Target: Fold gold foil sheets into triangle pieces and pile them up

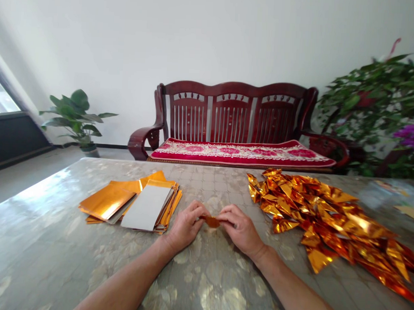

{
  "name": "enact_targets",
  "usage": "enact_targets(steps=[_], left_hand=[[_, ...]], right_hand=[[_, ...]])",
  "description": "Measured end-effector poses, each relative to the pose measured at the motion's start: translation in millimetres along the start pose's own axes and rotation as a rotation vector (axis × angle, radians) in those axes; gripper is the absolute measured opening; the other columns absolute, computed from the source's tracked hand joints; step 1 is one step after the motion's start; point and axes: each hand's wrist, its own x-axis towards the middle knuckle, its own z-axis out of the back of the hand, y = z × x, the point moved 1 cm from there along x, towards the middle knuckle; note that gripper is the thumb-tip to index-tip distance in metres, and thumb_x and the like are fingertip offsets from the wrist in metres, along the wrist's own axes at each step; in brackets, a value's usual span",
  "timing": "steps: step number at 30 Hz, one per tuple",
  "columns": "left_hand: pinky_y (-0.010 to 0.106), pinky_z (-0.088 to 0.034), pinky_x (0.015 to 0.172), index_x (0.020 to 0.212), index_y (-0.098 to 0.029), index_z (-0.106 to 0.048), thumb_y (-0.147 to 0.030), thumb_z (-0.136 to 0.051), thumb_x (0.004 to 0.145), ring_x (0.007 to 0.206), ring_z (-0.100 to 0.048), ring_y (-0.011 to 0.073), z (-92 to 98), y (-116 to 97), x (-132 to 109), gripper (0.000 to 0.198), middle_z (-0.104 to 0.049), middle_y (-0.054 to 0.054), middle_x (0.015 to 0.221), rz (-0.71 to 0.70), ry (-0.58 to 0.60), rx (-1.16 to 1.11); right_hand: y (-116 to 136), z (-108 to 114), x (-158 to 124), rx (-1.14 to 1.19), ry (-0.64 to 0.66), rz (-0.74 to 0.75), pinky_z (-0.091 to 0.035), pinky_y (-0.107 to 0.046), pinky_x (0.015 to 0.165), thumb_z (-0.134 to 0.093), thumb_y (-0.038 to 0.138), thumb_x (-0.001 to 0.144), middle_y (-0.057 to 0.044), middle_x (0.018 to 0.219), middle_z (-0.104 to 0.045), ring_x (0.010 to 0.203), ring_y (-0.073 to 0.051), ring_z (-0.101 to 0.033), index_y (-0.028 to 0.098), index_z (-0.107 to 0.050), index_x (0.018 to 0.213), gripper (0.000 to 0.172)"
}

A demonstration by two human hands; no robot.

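Note:
Between my two hands is a small piece of gold foil paper, pinched at both ends just above the table. My left hand is closed on its left end, thumb and fingers together. The right end is gripped by my right hand, fingers bent over it. To the left lies a loose stack of flat gold foil sheets, with a pale grey-backed sheet on top. A long heap of folded gold foil pieces spreads over the right side. My fingers cover part of the held paper, so its exact fold is hidden.
The table has a glossy, floral-patterned cover. Clear plastic wrapping lies at its right edge. Beyond stands a dark red wooden bench with a red floral cushion. Potted plants stand on both sides.

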Motion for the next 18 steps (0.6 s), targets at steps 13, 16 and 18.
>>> enact_targets(steps=[13,16,18], left_hand=[[0.026,-0.045,0.082,0.085,-0.019,-0.064,-0.002,-0.053,0.084,0.092,-0.057,0.0146,-2.7,-0.3,0.7,0.021,-0.058,0.002,0.095,-0.032,0.031,-0.017],[0.024,-0.045,0.077,0.084,-0.019,-0.063,-0.005,-0.054,0.086,0.084,-0.058,0.0139,-3.9,2.0,0.4,0.016,-0.060,0.001,0.086,0.006,0.049,-0.003],[0.023,-0.046,0.074,0.083,-0.019,-0.063,-0.009,-0.055,0.088,0.080,-0.059,0.0135,-4.1,3.7,-0.3,0.013,-0.061,0.001,0.083,0.029,0.035,0.014]], right_hand=[[4.5,1.7,0.5,0.009,-0.010,0.030,-0.050,-0.025,0.078,-0.059,0.002,0.079,-0.002,0.091,-0.063,0.086,-0.014,-0.063,0.023,-0.069,0.083,0.024],[5.5,3.6,1.5,0.031,-0.028,0.001,-0.051,-0.025,0.075,-0.060,0.004,0.080,-0.002,0.091,-0.064,0.084,-0.014,-0.062,0.022,-0.069,0.084,0.021],[5.0,4.7,2.2,0.041,-0.040,-0.034,-0.051,-0.024,0.069,-0.061,0.004,0.079,-0.003,0.092,-0.064,0.081,-0.014,-0.062,0.022,-0.069,0.086,0.021]])
